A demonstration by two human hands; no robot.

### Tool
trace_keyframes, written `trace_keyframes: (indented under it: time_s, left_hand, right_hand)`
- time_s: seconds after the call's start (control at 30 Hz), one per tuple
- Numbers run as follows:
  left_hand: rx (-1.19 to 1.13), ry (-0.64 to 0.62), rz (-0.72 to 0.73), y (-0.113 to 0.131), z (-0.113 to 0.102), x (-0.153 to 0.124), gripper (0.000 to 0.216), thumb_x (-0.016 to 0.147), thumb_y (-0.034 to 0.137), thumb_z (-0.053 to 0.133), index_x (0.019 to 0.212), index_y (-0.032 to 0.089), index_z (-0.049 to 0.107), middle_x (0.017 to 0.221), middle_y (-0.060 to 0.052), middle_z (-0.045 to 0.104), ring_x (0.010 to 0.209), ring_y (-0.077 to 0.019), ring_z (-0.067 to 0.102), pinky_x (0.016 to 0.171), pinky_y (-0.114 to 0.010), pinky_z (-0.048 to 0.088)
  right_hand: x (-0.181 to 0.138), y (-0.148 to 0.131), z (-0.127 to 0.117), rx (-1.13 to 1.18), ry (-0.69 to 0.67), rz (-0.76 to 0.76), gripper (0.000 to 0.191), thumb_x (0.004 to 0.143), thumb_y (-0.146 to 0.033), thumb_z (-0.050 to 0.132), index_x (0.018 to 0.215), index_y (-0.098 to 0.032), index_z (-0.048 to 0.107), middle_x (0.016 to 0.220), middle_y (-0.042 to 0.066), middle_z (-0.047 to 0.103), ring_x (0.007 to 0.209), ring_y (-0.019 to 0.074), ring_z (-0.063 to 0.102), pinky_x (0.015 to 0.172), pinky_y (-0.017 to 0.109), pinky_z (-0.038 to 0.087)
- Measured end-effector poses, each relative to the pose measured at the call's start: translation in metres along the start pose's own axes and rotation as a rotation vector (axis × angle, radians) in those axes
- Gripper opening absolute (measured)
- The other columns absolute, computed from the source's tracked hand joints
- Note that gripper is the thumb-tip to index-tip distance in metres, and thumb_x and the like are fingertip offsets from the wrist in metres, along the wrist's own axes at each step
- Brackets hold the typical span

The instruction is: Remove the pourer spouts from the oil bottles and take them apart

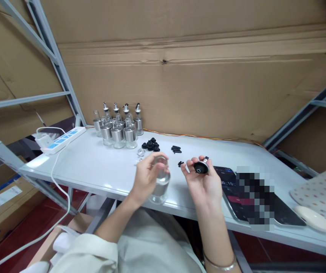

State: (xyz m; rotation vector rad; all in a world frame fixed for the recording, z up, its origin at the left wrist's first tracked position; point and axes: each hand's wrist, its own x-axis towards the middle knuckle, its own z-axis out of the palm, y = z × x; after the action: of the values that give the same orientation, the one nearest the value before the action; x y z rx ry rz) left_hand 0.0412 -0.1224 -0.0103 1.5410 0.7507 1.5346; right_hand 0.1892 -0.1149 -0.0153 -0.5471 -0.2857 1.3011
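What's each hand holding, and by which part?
The left hand grips a glass bottle by its neck; the right hand holds a black and silver stopper, apparently by its silver part.

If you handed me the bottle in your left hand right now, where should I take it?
Probably around the wide lower body of the bottle, coming from the right: the left hand holds its narrower upper part from the left, leaving that rounded right side uncovered.

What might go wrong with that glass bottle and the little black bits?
The glass bottle, in the left hand near the edge of the table, might slip and break. The pourer top in the right hand might drop too. The black parts lie loose, so a bump could scatter them.
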Motion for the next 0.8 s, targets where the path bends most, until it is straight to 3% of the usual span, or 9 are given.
trace_keyframes:
  time_s: [0.13,0.27,0.37,0.5,0.63,0.8]
  left_hand:
    - [0.071,0.191,0.091,0.011,-0.045,0.021,0.051,0.077,0.066,0.051,0.089,0.017,0.058,0.069,-0.001,0.06,0.058,-0.0113,0.059,0.056,-0.023,0.049]
    - [0.258,0.428,0.246,0.009,-0.103,0.054,0.049,0.081,0.065,0.045,0.086,0.018,0.054,0.067,0.001,0.055,0.057,-0.01,0.056,0.056,-0.022,0.048]
    - [0.451,0.626,0.26,0.0,-0.15,0.077,0.045,0.086,0.062,0.037,0.083,0.019,0.05,0.067,0.001,0.053,0.054,-0.0108,0.054,0.054,-0.024,0.046]
    - [0.72,0.909,0.241,-0.012,-0.204,0.102,0.03,0.095,0.044,0.028,0.087,0.02,0.045,0.067,0.002,0.051,0.056,-0.0124,0.054,0.062,-0.027,0.045]
    - [0.954,1.052,0.154,-0.027,-0.232,0.123,0.024,0.097,0.032,0.026,0.092,0.018,0.044,0.067,0.002,0.051,0.067,-0.0154,0.057,0.078,-0.031,0.044]
    - [1.041,1.014,0.104,-0.045,-0.247,0.149,0.023,0.097,0.028,0.026,0.101,0.015,0.044,0.076,-0.003,0.057,0.079,-0.0176,0.06,0.083,-0.031,0.041]
  right_hand:
    - [0.0,0.006,-0.005,-0.025,0.042,-0.1,0.017,0.084,-0.037,0.054,0.077,-0.022,0.05,0.061,-0.005,0.054,0.056,0.0099,0.053,0.062,0.027,0.048]
    - [-0.004,0.019,-0.012,-0.108,0.064,-0.197,0.018,0.083,-0.037,0.055,0.078,-0.02,0.052,0.062,-0.004,0.055,0.058,0.01,0.052,0.061,0.025,0.044]
    - [-0.007,0.033,-0.022,-0.233,0.072,-0.299,0.025,0.081,-0.043,0.057,0.078,-0.019,0.052,0.062,-0.004,0.055,0.058,0.0102,0.051,0.061,0.025,0.041]
    - [-0.009,0.048,-0.032,-0.38,0.039,-0.373,0.03,0.079,-0.049,0.057,0.08,-0.02,0.05,0.064,-0.004,0.055,0.061,0.0109,0.052,0.063,0.026,0.04]
    - [-0.008,0.052,-0.035,-0.467,0.012,-0.416,0.031,0.08,-0.05,0.056,0.083,-0.02,0.05,0.066,-0.004,0.055,0.062,0.0116,0.051,0.064,0.027,0.039]
    - [-0.008,0.052,-0.037,-0.558,0.009,-0.431,0.031,0.081,-0.051,0.054,0.087,-0.02,0.051,0.07,-0.001,0.058,0.071,0.0139,0.052,0.072,0.029,0.038]
